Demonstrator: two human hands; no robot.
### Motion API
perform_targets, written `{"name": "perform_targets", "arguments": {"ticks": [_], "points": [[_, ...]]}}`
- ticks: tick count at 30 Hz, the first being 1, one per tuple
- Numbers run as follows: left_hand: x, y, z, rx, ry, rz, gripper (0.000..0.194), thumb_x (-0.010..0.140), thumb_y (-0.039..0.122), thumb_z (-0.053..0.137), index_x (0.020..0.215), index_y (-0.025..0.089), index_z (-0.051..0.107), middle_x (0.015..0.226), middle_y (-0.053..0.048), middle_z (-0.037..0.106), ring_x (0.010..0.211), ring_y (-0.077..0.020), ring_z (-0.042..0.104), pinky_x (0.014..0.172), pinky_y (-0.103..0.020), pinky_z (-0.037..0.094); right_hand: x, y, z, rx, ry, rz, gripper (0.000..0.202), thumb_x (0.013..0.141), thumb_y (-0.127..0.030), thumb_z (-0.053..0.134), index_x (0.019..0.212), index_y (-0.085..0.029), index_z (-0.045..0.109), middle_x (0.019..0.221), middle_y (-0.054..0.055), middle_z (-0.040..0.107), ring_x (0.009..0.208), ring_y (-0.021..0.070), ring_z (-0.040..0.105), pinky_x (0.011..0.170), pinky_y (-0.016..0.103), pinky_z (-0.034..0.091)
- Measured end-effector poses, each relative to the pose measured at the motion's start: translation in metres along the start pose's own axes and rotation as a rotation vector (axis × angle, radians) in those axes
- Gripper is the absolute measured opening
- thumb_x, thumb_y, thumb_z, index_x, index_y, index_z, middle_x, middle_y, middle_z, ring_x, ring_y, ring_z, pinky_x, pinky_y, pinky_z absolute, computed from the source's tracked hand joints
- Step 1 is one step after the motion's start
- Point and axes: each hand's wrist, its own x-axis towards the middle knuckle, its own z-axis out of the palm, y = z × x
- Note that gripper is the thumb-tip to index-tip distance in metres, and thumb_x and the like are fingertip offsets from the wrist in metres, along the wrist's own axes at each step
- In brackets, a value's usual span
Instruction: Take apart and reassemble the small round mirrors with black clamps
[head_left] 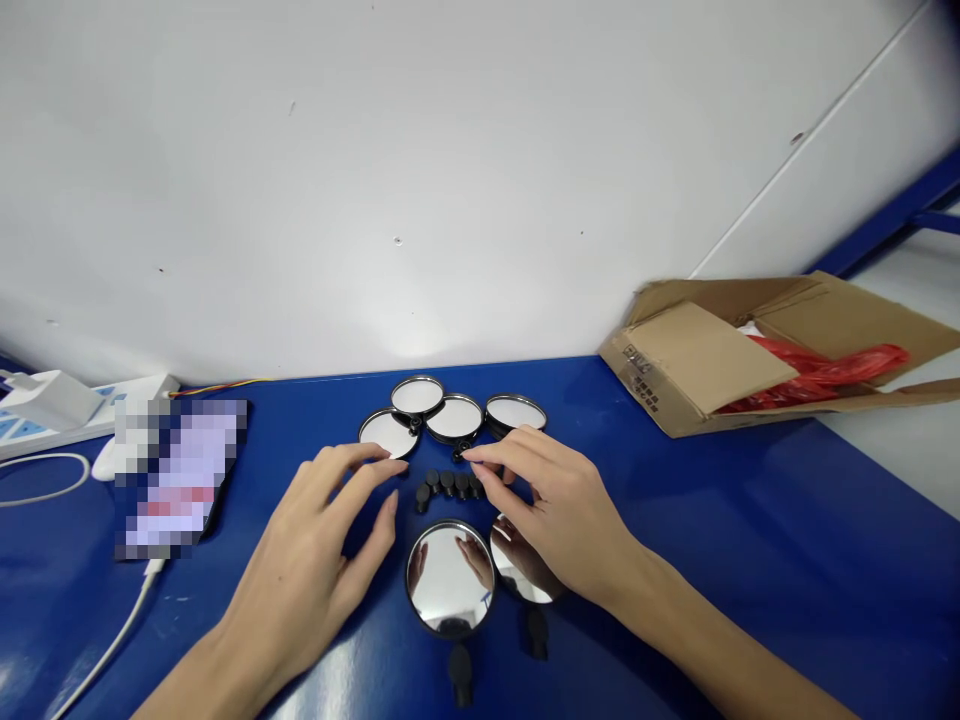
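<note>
My left hand (322, 540) is open above the blue table, fingers apart, its fingertips near the left mirror (386, 432). A small black piece lies by its index fingertip. My right hand (555, 500) pinches with thumb and index finger at the small black joint of a round black-rimmed mirror (454, 415). Behind it lie another mirror (418, 395) and a right-hand mirror (517, 412). Several black rubber-like caps (448, 484) stand in a row between my hands. Nearer me lies a round mirror (451, 580) with a black stem; a second mirror (517, 565) is partly hidden under my right hand.
At the left lie a phone (187, 480) with a white cable (112, 640) and a white power strip (142, 390) with a charger (52, 405). An open cardboard box (675, 360) holding red plastic (832, 365) stands at the right. A white wall (450, 180) rises behind.
</note>
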Motion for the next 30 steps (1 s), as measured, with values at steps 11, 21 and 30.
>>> {"name": "perform_targets", "arguments": {"ticks": [11,21,30], "points": [[0.000,-0.002,0.001,-0.025,-0.006,-0.054,0.027,0.115,0.026,0.054,0.140,0.029,0.062,0.142,-0.010,0.063,0.126,-0.0296,0.066,0.105,-0.049,0.057,0.079,-0.012,0.001,-0.287,-0.191,0.075,0.028,0.109,-0.034,0.070,0.134,-0.022,0.074,0.128,0.011,0.076,0.123,0.0305,0.067,0.107,0.046,0.053],[0.001,-0.002,0.000,-0.078,-0.017,-0.058,0.023,0.114,0.024,0.054,0.135,0.027,0.063,0.140,-0.011,0.061,0.126,-0.0299,0.065,0.103,-0.050,0.058,0.143,-0.011,0.056,-0.487,-0.412,0.257,0.057,0.102,-0.058,0.071,0.130,-0.009,0.073,0.134,0.027,0.072,0.126,0.0427,0.068,0.108,0.054,0.051],[0.001,-0.002,0.000,-0.084,-0.041,-0.047,0.020,0.115,0.022,0.053,0.132,0.026,0.064,0.140,-0.011,0.060,0.125,-0.0296,0.064,0.102,-0.050,0.058,0.152,-0.019,0.066,-0.469,-0.404,0.277,0.038,0.098,-0.043,0.073,0.117,-0.010,0.078,0.126,0.025,0.074,0.115,0.0393,0.071,0.097,0.047,0.054]]}}
